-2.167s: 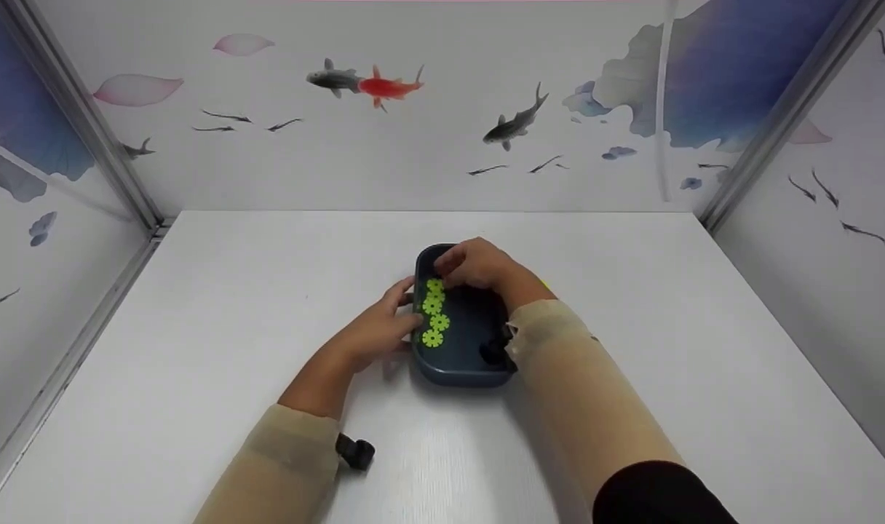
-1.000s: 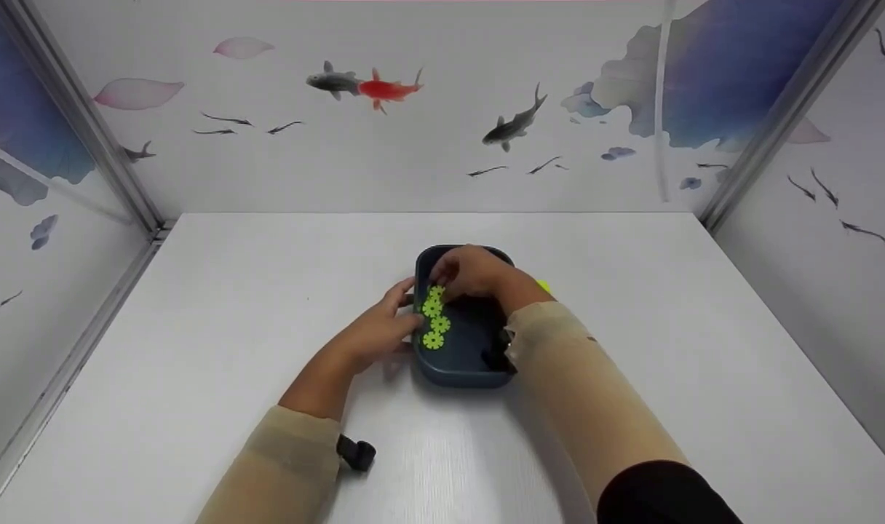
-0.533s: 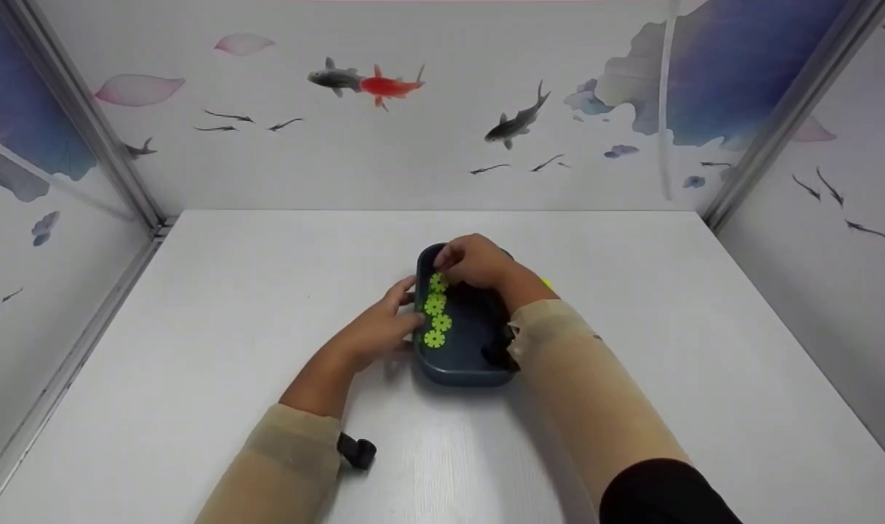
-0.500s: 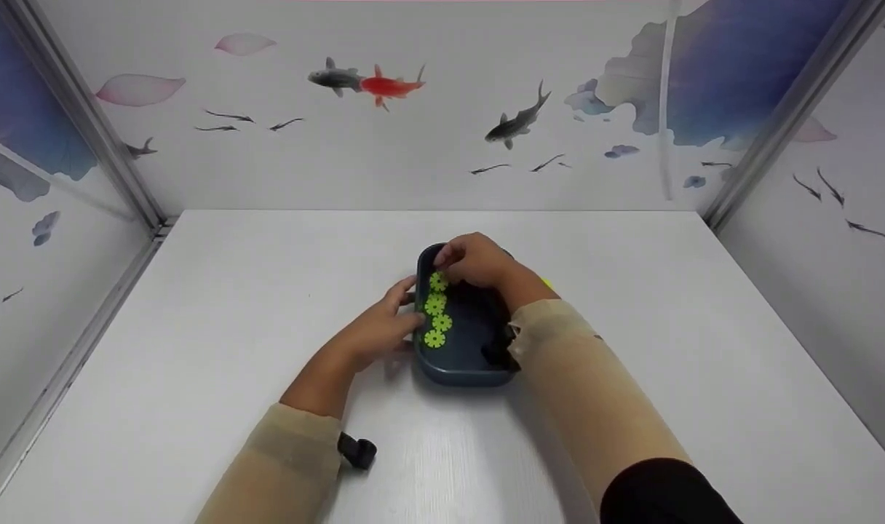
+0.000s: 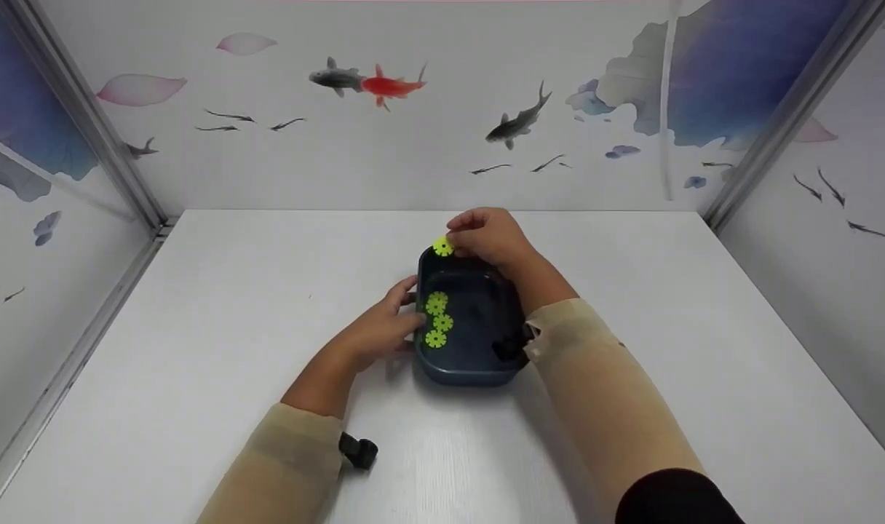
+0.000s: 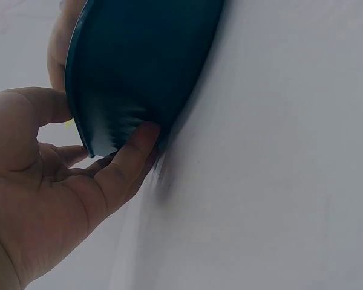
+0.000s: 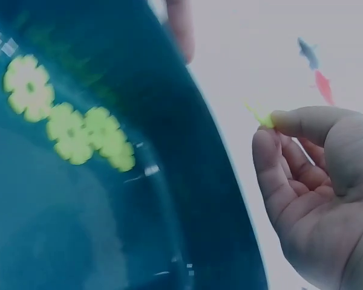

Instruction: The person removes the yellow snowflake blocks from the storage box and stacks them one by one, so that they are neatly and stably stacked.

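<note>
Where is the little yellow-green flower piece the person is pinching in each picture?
Head view: the pinched flower piece sits in the right hand, above the far rim of the dark blue tub.
Left wrist view: not in it; only the tub's outside wall and the left hand show.
Right wrist view: seen edge-on at the fingertips, upper right, beside the tub.
Shared landmark: the tub.

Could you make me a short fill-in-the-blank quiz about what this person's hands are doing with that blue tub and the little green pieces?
1. The right hand pinches one ____ flower piece.
2. Inside the tub, ____ flower pieces lie in a row.
3. The left hand holds the tub's ____ side.
4. The tub stands on a ____ table.

Missing words: green; three; left; white
</note>
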Motion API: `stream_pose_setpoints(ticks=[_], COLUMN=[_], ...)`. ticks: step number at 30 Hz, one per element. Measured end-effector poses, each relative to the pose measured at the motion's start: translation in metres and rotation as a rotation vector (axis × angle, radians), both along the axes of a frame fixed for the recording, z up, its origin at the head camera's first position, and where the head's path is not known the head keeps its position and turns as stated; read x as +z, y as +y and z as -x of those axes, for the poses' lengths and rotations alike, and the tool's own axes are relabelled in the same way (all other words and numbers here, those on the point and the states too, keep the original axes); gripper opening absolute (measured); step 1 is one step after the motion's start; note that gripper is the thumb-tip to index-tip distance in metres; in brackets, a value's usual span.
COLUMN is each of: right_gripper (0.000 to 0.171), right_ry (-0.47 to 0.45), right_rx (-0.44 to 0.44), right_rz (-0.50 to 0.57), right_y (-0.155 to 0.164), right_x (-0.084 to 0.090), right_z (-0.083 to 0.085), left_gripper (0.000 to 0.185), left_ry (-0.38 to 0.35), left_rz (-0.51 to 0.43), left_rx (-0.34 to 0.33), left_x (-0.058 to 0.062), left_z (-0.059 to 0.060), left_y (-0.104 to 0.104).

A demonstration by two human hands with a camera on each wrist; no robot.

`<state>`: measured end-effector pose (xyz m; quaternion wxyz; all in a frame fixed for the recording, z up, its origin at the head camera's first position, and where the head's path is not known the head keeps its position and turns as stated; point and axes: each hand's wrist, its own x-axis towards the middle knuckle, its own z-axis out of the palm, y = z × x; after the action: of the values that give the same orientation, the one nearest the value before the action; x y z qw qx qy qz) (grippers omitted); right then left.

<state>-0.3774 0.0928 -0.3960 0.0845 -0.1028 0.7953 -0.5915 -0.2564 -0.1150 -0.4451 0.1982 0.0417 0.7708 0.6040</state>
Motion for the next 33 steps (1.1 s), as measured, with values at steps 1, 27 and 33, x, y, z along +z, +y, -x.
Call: stream_pose_setpoints(ticks=[1,27,33], right_gripper=[0.02,0.032,0.037], right_ry=[-0.008,-0.138,-0.198], right_rx=[-0.015,-0.264,-0.316], right_rz=[0.024,0.264,0.167], right_y=[0.003,0.131,0.142], right_x=[0.003,-0.031,-0.051], right_z=[-0.001,-0.03,-0.024], left_gripper=[0.07,0.071,0.071], left_ry=[0.0,-0.007,-0.009], left_rz=[-0.001,-0.004,0.01], left_rx=[0.001,0.028,0.031], left_x=[0.0,0.0,0.0], left_z=[0.0,0.0,0.0], left_y=[0.0,0.002,0.002])
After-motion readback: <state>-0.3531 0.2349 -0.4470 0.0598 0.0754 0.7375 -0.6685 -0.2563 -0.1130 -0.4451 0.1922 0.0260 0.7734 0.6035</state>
